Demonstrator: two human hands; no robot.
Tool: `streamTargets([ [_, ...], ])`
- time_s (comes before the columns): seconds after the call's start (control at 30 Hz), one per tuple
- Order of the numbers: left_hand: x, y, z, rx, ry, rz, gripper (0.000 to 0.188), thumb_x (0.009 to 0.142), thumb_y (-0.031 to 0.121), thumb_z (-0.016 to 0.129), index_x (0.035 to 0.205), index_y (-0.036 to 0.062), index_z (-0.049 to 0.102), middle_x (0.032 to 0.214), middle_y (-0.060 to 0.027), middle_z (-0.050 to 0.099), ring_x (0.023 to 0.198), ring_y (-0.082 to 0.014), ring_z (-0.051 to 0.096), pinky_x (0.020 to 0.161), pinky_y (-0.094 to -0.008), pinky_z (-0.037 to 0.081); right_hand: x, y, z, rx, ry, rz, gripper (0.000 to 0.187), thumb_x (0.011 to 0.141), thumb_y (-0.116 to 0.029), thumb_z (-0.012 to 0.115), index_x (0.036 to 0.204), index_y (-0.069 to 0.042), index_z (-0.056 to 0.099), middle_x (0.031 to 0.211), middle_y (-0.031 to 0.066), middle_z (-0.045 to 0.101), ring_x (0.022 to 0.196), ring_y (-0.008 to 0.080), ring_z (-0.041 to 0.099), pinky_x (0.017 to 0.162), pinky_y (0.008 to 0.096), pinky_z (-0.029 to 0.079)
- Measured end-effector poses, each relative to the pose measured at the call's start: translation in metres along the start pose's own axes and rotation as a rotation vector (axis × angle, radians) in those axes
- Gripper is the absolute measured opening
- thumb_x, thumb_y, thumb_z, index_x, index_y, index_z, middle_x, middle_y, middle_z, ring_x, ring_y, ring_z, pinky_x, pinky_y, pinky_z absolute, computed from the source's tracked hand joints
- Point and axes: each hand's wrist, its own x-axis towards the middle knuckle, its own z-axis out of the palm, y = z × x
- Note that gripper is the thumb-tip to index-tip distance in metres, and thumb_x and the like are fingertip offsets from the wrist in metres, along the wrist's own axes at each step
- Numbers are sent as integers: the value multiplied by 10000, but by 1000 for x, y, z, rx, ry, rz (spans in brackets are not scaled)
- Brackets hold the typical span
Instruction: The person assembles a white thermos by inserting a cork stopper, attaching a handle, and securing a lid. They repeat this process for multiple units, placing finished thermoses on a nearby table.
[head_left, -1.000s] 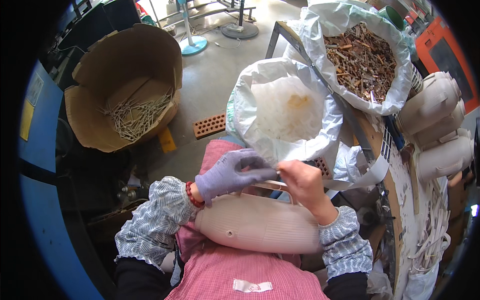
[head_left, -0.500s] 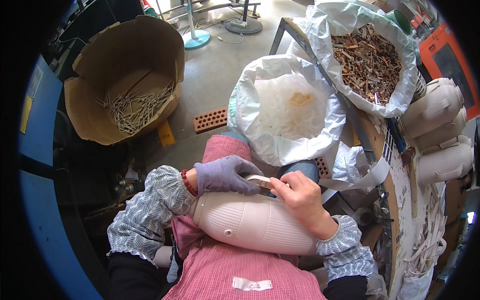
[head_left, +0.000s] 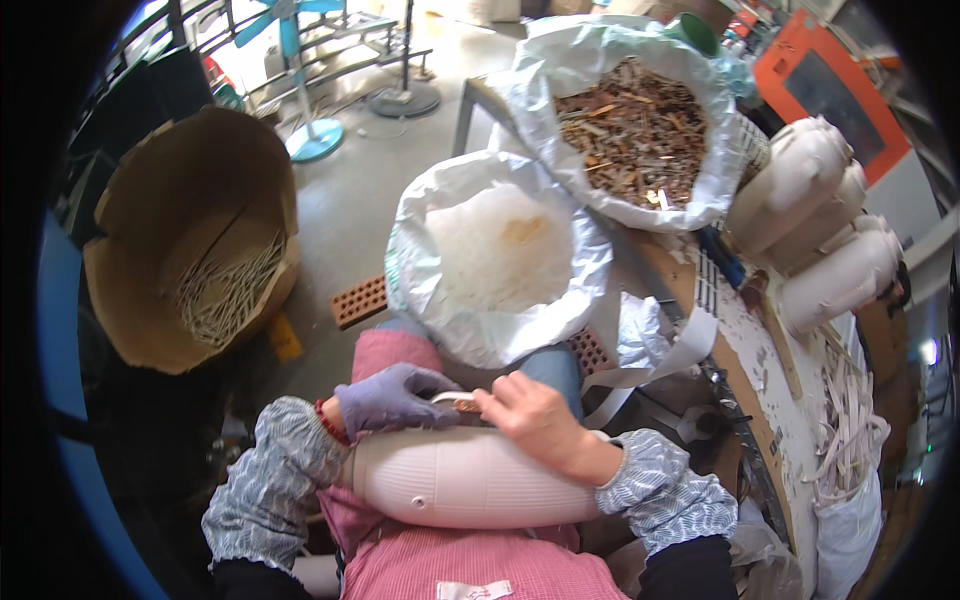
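Across my lap lies a pale pinkish plastic jug housing [head_left: 470,478], ribbed and rounded, with a small round hole in its near side. My left hand [head_left: 393,397], in a grey-purple glove, is closed around the left end of its pale handle [head_left: 450,396] on the far side. My bare right hand [head_left: 535,420] pinches a small brown tool [head_left: 466,406] against the handle. Most of that tool is hidden by the fingers, so its exact kind is unclear. The right wrist rests close above the housing's right end.
A cardboard bin [head_left: 190,180] with thin pale sticks stands at left. Ahead sits a white-lined bag [head_left: 415,235] of whitish translucent pieces; beyond it, another bag [head_left: 600,195] holds brown scraps. More jug housings [head_left: 840,275] lie on the workbench [head_left: 765,405] at right, near a hanging bundle of pale strips [head_left: 845,425].
The whole view has shifted, so the surroundings sit lower and further left, and more of the floor fan shows. Both hands keep their grips on the handle and the small tool.
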Motion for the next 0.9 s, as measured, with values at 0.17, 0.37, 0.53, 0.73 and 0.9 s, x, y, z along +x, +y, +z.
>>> streamTargets([
  [0.17, 16, 2, 16, 91, 88, -9, 362, 898, 313, 696, 1058, -11, 679, 835, -13, 658, 744, -71, 561, 667, -247, 470, -2, 22, 3, 206, -55, -12, 151, 776, -190, 671, 831, -72, 594, 788, 65, 520, 743, 214, 575, 632, 319, 503],
  [0.37, 0, 17, 21, 81, 134, 39, 390, 862, 326, 729, 1055, -8, 678, 875, -39, 681, 787, -85, 601, 705, -257, 494, 57, 202, -56, -77, 417, 474, 129, 861, -173, 651, 913, -67, 702, 813, 104, 647, 827, 287, 634, 775, 394, 506],
  [0.53, -25, 58, 21, 611, 123, 549, 396, 738, 322, 824, 1038, 87, 715, 898, -79, 665, 840, -225, 640, 754, -353, 502, 55, 305, -51, -219, 377, 655, 77, 815, -171, 665, 853, -113, 699, 885, 78, 668, 901, 289, 602, 823, 391, 473],
  [0.73, -43, 71, 1, 727, 371, 742, 372, 715, 220, 814, 1061, 135, 704, 1119, -102, 622, 1081, -303, 580, 918, -399, 455, 64, 192, -47, 671, 377, 671, 156, 933, -149, 629, 989, -17, 689, 786, 29, 680, 687, 85, 588, 630, 242, 474],
  [0.9, 3, 68, 12, 601, 835, 882, 542, 732, 125, 770, 1243, 96, 592, 1126, -132, 626, 945, -311, 642, 786, -392, 524, 42, 79, -25, 1297, 84, 606, 173, 952, -121, 617, 1051, 11, 668, 840, 41, 682, 715, 69, 591, 640, 211, 486],
])
